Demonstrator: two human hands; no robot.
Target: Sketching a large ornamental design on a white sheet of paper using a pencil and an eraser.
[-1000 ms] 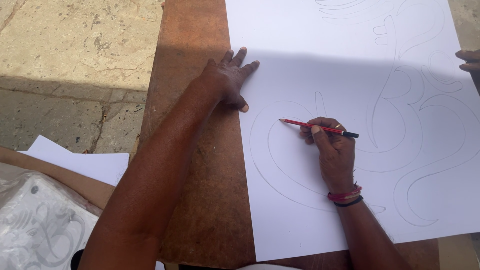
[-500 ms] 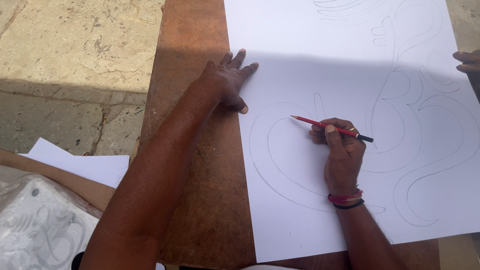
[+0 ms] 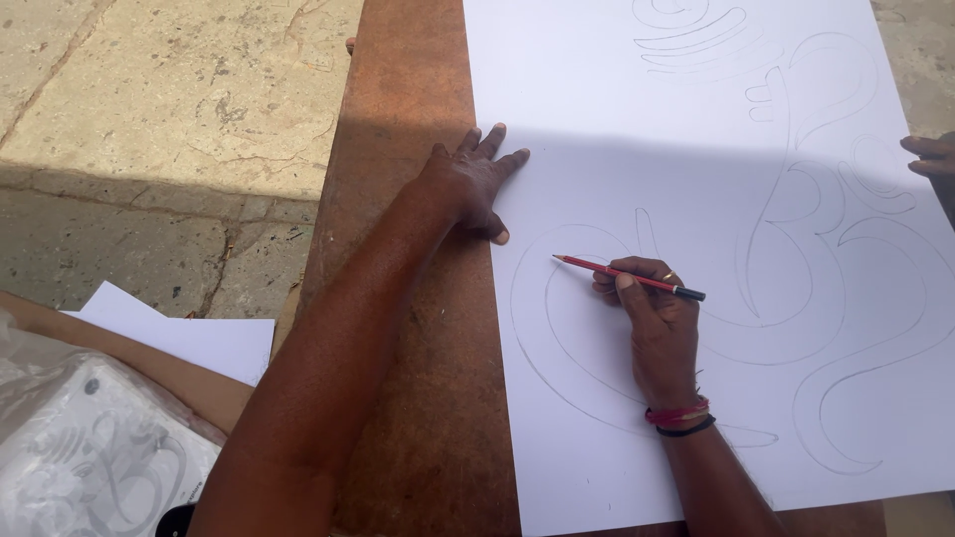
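Observation:
A large white sheet (image 3: 617,109) with curved pencil outlines lies on a brown board (image 3: 408,119). My right hand (image 3: 652,323) grips a red pencil (image 3: 627,277) with a black end. Its tip rests on the sheet beside a drawn loop. A red and a black band circle that wrist. My left hand (image 3: 468,184) lies flat, fingers spread, pressing the sheet's left edge where it meets the board.
Another person's fingers (image 3: 930,154) touch the sheet's right edge. Stone paving (image 3: 169,109) lies to the left. White papers (image 3: 189,338) and a plastic-wrapped printed sheet (image 3: 90,447) sit at the lower left.
My right hand has shifted the pencil slightly along the loop line. My left hand stays put on the sheet's edge.

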